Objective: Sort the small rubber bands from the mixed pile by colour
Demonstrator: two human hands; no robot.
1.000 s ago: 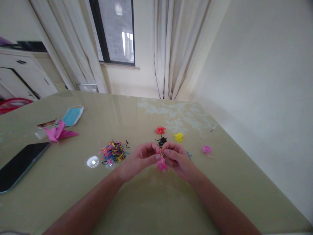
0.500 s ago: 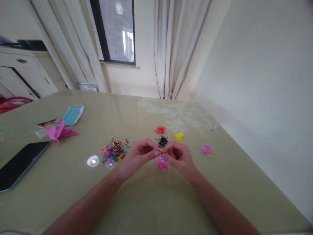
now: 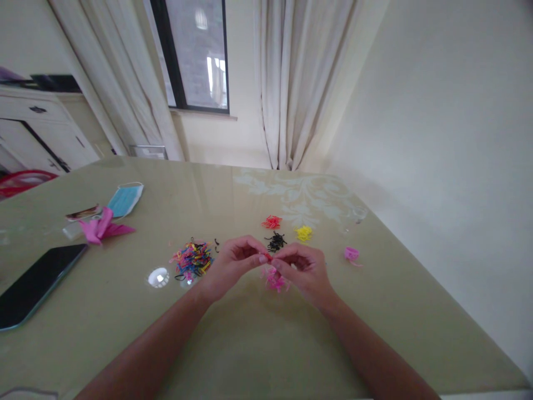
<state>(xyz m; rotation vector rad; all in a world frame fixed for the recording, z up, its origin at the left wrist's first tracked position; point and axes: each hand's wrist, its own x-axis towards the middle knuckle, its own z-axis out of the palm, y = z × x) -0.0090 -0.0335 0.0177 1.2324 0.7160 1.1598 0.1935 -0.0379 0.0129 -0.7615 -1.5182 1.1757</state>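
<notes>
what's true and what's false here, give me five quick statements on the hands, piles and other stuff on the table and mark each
1. The left hand and right hand meet at a small red piece. True.
2. The yellow pile lies left of the black pile. False: it lies to the right.
3. The blue mask lies farther off than the phone. True.
4. The mixed-colour pile is nearer the right hand. False: it is nearer the left hand.
5. The red pile lies beyond the black pile. True.

L grip (image 3: pixel 232 268), R grip (image 3: pixel 306 272) pinching
</notes>
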